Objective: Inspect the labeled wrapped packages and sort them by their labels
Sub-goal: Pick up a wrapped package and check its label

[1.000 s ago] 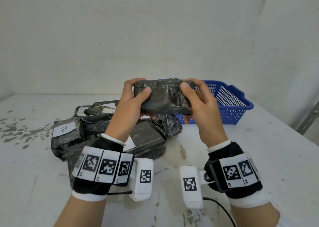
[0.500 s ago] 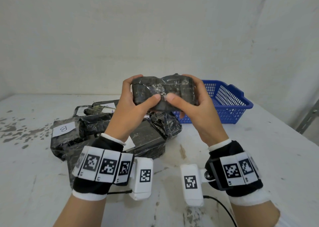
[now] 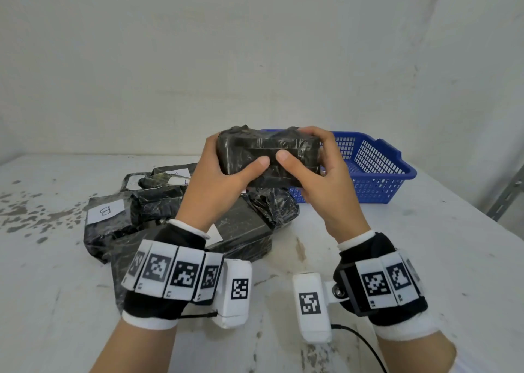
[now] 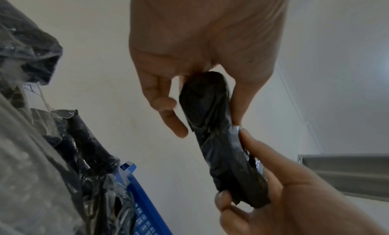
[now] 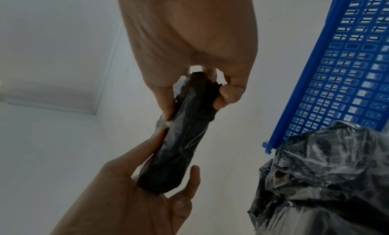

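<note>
The white, stained surface (image 3: 397,259) fills the lower view, running back to a pale wall. Toward its far right corner sits the blue basket (image 3: 377,171), a mesh-sided plastic thing, its near wall facing the camera. Left of the basket, out in the middle-left of the surface, lies the pile of packages (image 3: 158,219), all wrapped in black plastic film and heaped against one another. One of them, on the left edge of the pile, shows a white label (image 3: 105,211) marked with the letter B, lying sideways. Another white label shows at the back of the pile, its writing too small to read.

Up above the pile, clear of the surface, there's the held package (image 3: 266,157), a dark wrapped block held lengthwise across the view and just in front of the basket. The left hand (image 3: 224,182) grips its left end, thumb across the near face, fingers wrapped behind. The right hand (image 3: 320,180) grips the right end the same way, thumb on the near face, fingers curled over the top. The two thumb tips sit close together at the middle of the block. No label shows on the face turned to the camera.
</note>
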